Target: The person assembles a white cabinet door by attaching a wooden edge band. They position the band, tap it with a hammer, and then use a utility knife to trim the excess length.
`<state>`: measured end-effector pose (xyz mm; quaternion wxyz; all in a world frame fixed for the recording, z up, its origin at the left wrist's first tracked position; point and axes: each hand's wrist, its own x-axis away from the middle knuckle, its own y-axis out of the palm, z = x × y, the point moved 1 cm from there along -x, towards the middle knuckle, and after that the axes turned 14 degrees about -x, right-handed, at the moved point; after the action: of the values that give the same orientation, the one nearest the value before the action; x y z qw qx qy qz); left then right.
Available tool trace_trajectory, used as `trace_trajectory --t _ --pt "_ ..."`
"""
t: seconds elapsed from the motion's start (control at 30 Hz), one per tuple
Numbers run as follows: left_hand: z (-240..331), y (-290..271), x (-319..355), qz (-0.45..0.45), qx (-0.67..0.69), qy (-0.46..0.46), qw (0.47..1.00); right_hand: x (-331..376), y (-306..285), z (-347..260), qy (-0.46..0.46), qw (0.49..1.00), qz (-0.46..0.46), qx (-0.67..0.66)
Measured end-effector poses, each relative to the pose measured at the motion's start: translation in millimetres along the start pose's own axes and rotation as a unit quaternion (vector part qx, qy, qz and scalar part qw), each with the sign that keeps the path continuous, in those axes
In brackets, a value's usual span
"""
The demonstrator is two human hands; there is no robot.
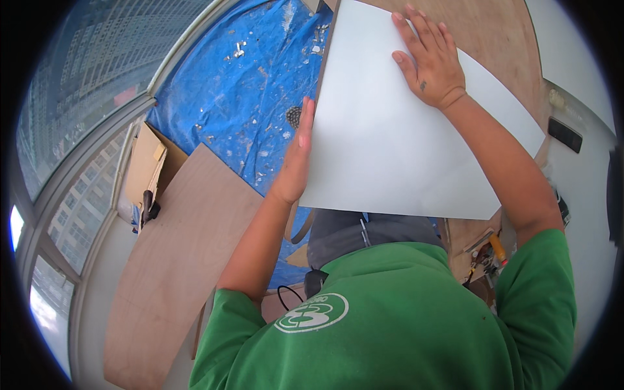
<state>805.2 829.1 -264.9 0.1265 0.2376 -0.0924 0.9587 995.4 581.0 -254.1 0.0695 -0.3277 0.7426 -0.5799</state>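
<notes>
Nearest is the person's green short-sleeved shirt (390, 312), just below the smooth, thin white sheet (383, 149), which lies flat in front of the waist, over the large light-brown wooden board (500, 26) that shows past the sheet's upper right side. The 2 bare hands clamp nothing: the left hand (296, 159) stands on edge along the sheet's left edge, fingers straight and close together, though I cannot tell whether its palm presses there; the right hand (432, 68) lies palm down near the sheet's top, fingers slightly spread. The sheet looks light, slick and flexible, probably easy to crease at its pointed right corner, so flat palms or a hold on 2 opposite edges should suit it better than a pinch at 1 corner. To the sheet's lower right sits a yellow-handled tool (498, 248); right of the sheet lies a black rectangular phone-like device (565, 134). Lower left of the sheet rests a long brown wooden panel (188, 260); left of the sheet spreads a crumpled blue plastic cover (227, 123), and farther left stands a grey-framed glass window (97, 84).
</notes>
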Motion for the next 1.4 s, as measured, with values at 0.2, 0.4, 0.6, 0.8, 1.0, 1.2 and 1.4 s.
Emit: trace_trajectory --t 0.2,0.4,0.6,0.8,1.0,1.2,1.4 --pt "-2.2 7.6 43.1 0.01 -0.048 -0.001 0.999 0.4 2.4 1.2 -0.011 1.0 0.022 0.019" --pt "-6.7 14.3 70.1 0.026 0.061 -0.098 0.993 0.6 1.0 0.8 -0.026 0.999 0.048 -0.001" --pt "-42.7 24.0 112.3 0.106 0.14 -0.202 0.964 3.0 -1.9 1.8 -0.033 0.997 0.067 -0.015" --pt "-86.5 15.5 145.6 0.048 0.304 -0.318 0.897 4.9 0.5 -1.9 -0.021 0.998 0.065 0.006" --pt "-101.6 9.0 149.0 0.01 0.371 -0.343 0.863 5.0 3.1 -1.0 -0.017 0.998 0.065 0.007" --pt "-110.1 7.8 146.6 -0.017 0.386 -0.348 0.854 5.2 6.7 1.1 -0.012 0.997 0.077 0.002" --pt "-123.6 9.3 143.5 -0.049 0.419 -0.333 0.843 6.3 5.8 -2.9 -0.002 0.997 0.077 -0.002"
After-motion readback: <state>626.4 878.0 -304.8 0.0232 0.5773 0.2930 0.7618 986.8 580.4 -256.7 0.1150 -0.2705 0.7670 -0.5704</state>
